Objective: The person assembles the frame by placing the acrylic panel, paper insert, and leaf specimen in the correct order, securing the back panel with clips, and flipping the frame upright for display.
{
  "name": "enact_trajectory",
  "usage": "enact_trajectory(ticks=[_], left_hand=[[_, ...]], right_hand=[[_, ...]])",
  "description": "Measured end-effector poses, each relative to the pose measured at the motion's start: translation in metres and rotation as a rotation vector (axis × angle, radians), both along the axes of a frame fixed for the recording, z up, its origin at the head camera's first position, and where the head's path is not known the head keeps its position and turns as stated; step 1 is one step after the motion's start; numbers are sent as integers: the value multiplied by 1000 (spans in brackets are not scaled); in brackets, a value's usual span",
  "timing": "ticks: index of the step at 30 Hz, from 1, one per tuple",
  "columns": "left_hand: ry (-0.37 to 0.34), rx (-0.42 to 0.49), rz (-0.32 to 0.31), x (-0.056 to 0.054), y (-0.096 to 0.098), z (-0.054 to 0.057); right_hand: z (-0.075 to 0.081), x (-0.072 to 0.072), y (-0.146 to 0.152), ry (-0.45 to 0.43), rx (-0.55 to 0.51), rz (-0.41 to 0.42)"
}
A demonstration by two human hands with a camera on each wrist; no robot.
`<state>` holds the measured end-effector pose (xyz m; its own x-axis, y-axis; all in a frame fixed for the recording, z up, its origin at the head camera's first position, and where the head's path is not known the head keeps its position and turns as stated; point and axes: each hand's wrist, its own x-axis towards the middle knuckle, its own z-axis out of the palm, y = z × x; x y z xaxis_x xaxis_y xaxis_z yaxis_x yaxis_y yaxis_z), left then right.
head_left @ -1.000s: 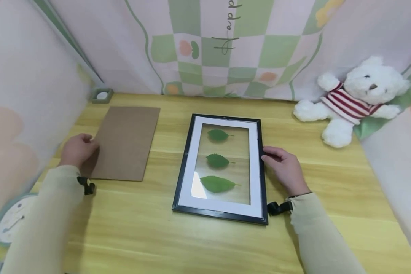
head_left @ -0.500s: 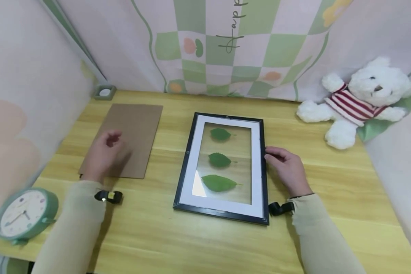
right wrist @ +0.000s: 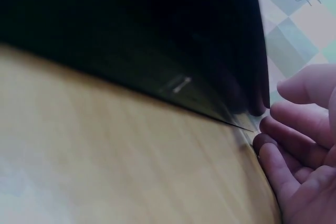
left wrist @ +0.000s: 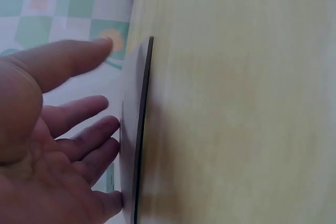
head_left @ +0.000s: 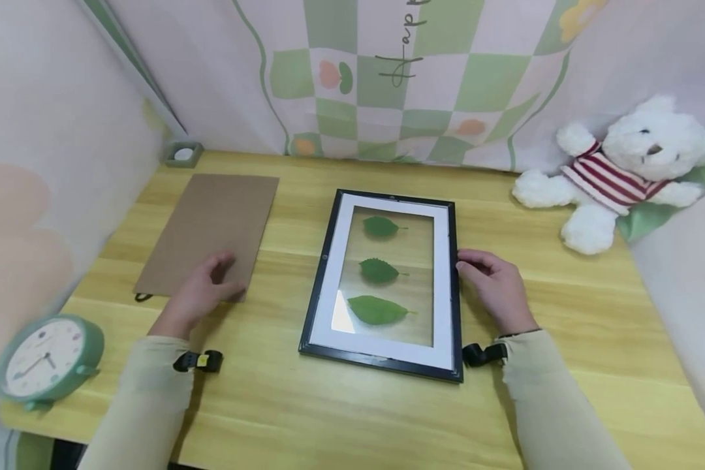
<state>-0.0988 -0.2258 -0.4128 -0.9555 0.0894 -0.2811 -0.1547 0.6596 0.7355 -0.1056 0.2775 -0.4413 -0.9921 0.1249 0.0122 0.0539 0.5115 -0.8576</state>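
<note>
A black picture frame (head_left: 383,367) with a white mat lies on the table. Three green leaves (head_left: 378,310) show in its window. At the frame's right side, my right hand (head_left: 499,287) rests with loosely bent fingers (right wrist: 299,124) by the edge; its thumb stands apart from the border in the right wrist view. A flat brown board (head_left: 211,215) lies to the left, with a small black loop at its near-left corner. Over its near-right corner is my left hand (head_left: 202,290). In the left wrist view, the thumb is spread and the fingertips (left wrist: 113,200) are close to or touching the board.
A green alarm clock (head_left: 53,356) stands at the table's left edge. In the back left corner is a small green square holder (head_left: 183,154) with a white disc. A white teddy bear (head_left: 628,170) sits back right. A patterned curtain (head_left: 388,85) borders the wooden table (head_left: 258,405).
My left hand has moved from the board's left edge across it to the near-right corner. The right hand stays at the frame's side. The view has shifted slightly, revealing the clock.
</note>
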Motion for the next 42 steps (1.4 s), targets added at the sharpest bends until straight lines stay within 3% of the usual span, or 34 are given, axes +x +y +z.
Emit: enact_trajectory(ticks=[6, 15, 26, 36, 42], left_hand=[[41, -106, -17, -4, -13, 0], [50, -137, 30, -2, -48, 1], [19, -200, 76, -2, -66, 4], [52, -213, 171, -8, -61, 5], [140, -113, 245, -5, -40, 10]], right_hand=[[0, 0, 0, 0, -7, -7], [2, 1, 0, -28, -22, -13], [0, 2, 0, -20, -15, -6], [2, 2, 0, -7, -21, -14], [4, 3, -1, -15, -45, -7]])
